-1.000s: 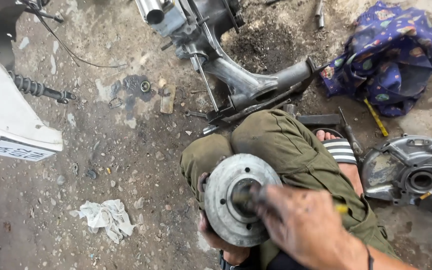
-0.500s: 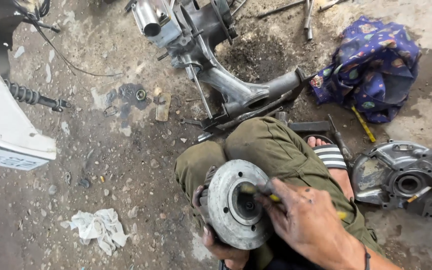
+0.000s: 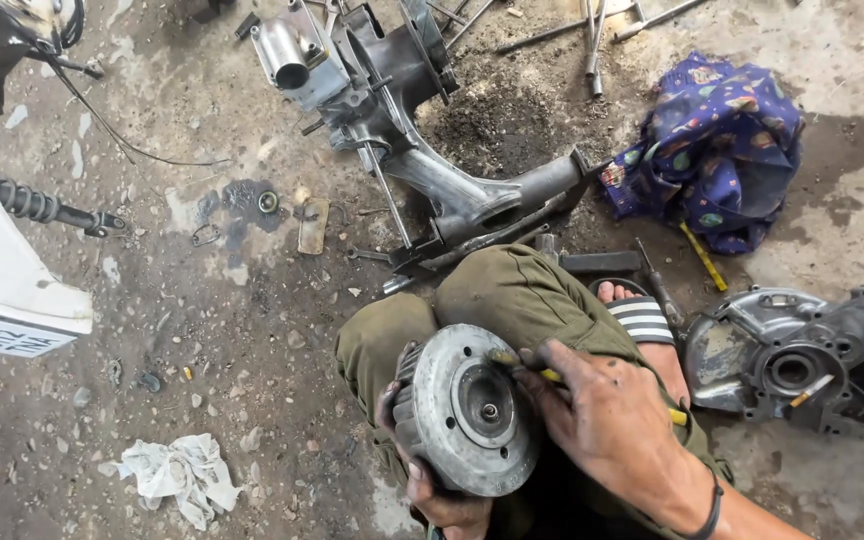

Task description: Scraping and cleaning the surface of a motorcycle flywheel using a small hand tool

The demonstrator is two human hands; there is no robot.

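A round grey metal pulley disc [image 3: 464, 410] with a hub in its middle rests against my knee [image 3: 512, 290]. My left hand [image 3: 432, 490] grips the disc from below and behind, fingers wrapped around its left rim. My right hand [image 3: 607, 415], smeared with grease, holds a yellow-handled tool [image 3: 552, 376] whose tip touches the disc's face near the upper right of the hub. Most of the tool is hidden under my fingers.
A dismantled engine casing with a long arm [image 3: 422, 130] lies ahead on the dirty concrete. A grey crankcase cover [image 3: 802, 360] sits at the right, a blue patterned cloth [image 3: 717, 150] behind it. A white rag [image 3: 177, 475], a shock absorber [image 3: 42, 205] and white bodywork [image 3: 2, 280] are at the left.
The view has shifted so the disc sits lower and more central. My right hand has brought the tool's tip from the hub centre to the disc's upper right face.
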